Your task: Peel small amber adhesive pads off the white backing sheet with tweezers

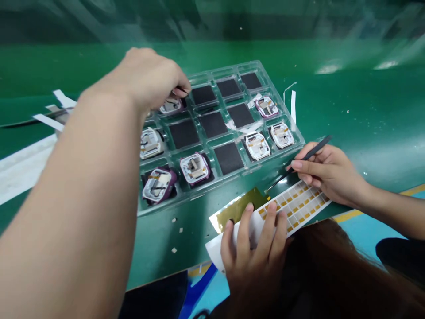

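L forearm (86, 190) nearest cam, my L hand (149, 77) curled (can't tell if pinching) by casing (171, 106) in clear tray's (229, 178) far row, on shiny green bench (332, 97), blue floor (365, 230) below.

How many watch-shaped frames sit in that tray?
7 visible: near row, two frames left, two right; middle row, one frame left, one right; far row, one frame by the camera wearer's left hand. The forearm may hide more.
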### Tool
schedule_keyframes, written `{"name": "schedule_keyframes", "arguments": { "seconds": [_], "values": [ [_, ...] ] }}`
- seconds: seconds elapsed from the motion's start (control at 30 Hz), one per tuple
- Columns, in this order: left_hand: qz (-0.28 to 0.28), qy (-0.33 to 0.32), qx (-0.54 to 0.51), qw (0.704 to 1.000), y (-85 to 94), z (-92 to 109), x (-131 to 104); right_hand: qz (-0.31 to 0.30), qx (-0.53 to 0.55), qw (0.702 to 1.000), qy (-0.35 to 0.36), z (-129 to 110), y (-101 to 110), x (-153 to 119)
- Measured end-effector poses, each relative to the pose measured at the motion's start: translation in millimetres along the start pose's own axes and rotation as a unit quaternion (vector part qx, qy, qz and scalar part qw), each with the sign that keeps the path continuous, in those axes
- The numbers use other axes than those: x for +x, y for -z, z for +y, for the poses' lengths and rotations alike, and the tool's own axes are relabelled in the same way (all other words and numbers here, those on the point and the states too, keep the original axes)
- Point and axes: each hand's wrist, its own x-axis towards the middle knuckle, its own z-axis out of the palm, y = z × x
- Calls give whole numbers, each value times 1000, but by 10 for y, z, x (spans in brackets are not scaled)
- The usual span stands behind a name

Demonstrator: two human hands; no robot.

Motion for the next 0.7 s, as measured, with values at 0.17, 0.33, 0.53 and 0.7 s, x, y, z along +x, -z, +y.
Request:
{"name": "schedule_keyframes", "arguments": {
  "seconds": [0.17, 0.33, 0.53, 0.7],
  "values": [
    [0, -13, 44, 999, -16, 28, 19, 19, -49, 998, 18, -38, 77, -127],
    [7, -3, 44, 999, -17, 44, 19, 10, -64, 998, -12, 66, 143, -126],
    [5, 9, 41, 999, 4, 52, 40, 7, -80, 997, -15, 45, 122, -123],
    [3, 14, 42, 999, 6, 68, 38, 8, -81, 996, -19, 22, 108, -130]
  ]
}}
